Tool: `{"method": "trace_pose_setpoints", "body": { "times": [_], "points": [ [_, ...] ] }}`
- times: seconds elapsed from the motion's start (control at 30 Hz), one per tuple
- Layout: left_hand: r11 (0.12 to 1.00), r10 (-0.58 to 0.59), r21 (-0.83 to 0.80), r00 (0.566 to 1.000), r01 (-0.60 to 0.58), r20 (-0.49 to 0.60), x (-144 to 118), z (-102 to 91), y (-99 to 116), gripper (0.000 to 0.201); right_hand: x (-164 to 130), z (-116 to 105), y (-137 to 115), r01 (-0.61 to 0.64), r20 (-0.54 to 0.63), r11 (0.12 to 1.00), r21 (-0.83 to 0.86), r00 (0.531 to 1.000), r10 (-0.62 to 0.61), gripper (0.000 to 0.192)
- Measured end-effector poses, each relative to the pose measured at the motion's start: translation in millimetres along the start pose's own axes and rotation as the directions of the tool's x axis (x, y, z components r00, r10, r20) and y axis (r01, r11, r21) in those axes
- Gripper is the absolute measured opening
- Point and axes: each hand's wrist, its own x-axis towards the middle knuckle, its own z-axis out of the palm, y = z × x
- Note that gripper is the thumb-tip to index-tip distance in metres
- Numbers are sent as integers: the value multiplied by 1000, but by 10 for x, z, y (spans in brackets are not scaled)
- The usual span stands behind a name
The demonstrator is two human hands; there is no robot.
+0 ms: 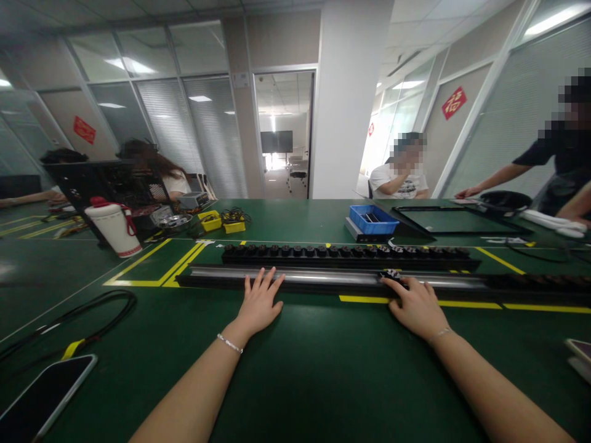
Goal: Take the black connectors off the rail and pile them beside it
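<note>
A long black channel with a shiny metal inside, like a rail (pixel 323 278), lies across the green table in front of me. My left hand (pixel 258 303) rests on its near edge, fingers spread and holding nothing. Further right, my right hand (pixel 418 307) reaches over the same rail with its thumb apart. Its index finger touches a small black part (pixel 390 274) sitting in the channel; the other fingertips are partly hidden. Behind runs a second black strip (pixel 341 252) filled with a row of small round black parts. Similar dark parts (pixel 530 282) fill the rail's right end.
A blue bin (pixel 373 220) and yellow trays (pixel 210 220) stand farther back. At left are a white tumbler (pixel 115 227), an open black computer case (pixel 83 191), a cable (pixel 115 298) and a phone (pixel 46 400). A black frame (pixel 462 234) lies back right. Other people are around the table.
</note>
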Motion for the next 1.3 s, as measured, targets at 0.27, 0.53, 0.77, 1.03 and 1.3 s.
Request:
{"method": "trace_pose_setpoints", "body": {
  "times": [0.27,0.53,0.77,1.03,1.3],
  "points": [
    [1000,0,-5,1000,0,-9,1,2,1,66,-6,-27,-34,4,3,1000,26,1000,-4,50],
    [1000,-5,-3,1000,5,2,4,-14,14,65,-12,-23,-39,21,3,999,27,1000,-21,51],
    [1000,-5,-1,1000,4,-7,0,10,7,65,-12,-30,-64,53,4,998,28,999,-53,51],
    [1000,-5,-5,1000,5,-1,-2,0,7,65,1,-6,-92,71,6,996,53,997,-71,53],
    [1000,-7,-14,1000,8,2,3,2,4,65,-4,-18,-95,73,6,996,50,997,-73,53]
  ]
}}
